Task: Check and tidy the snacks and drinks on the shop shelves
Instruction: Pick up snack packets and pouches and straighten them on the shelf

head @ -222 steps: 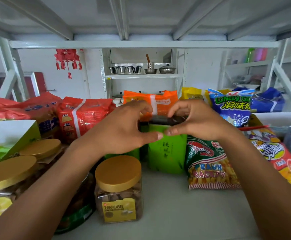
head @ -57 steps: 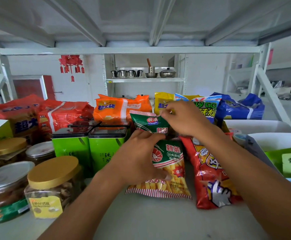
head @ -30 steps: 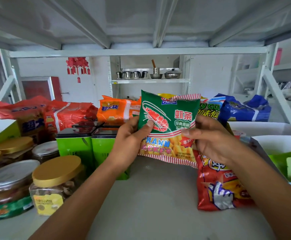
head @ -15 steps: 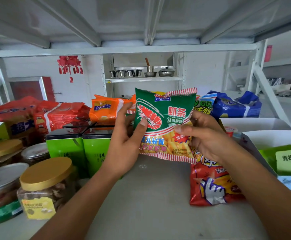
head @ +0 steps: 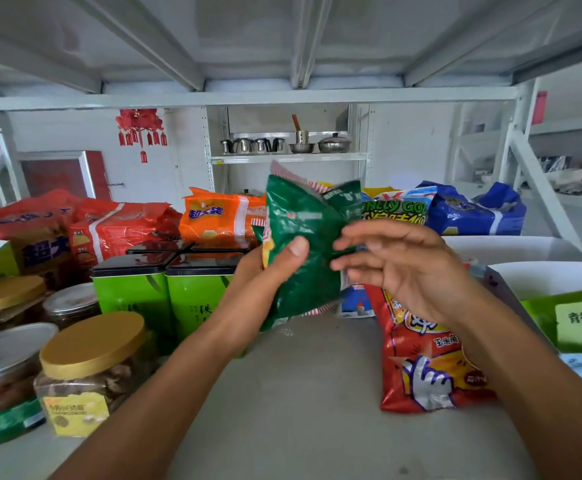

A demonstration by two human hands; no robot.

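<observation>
Two hands over shelf, one bag between them. Left hand closed on green snack bag: thumb across the near face, fingers hidden behind. Right hand open, fingers spread and motion-blurred, just right of the bag; contact with it: cannot tell.

Hidden / unclear:
- Bag print blurred; plain dark green side toward camera, no legible writing. Lower left corner covered by left hand.
- Red-white striped seam visible at top and bottom edges only.
- Small blue-white pack behind the bag, below right fingers, mostly covered; text unreadable.

Orientation: bag held off the shelf, long axis near vertical, top tipped slightly left, away from right hand.

Writing:
- Behind right hand, far side: "LONELY GO…" on blue-yellow bag, cut off by neighbouring blue bag.
- Beneath right wrist: red snack bag lying flat, pointing-hand graphic, Chinese characters partly covered by forearm.
- Left of left hand: two green tins, black lids, characters partly hidden by left forearm.
- Nearer, left of left forearm: gold-lidded jar, yellow label, print too small.
- Behind left hand: orange bag, blue characters.
</observation>
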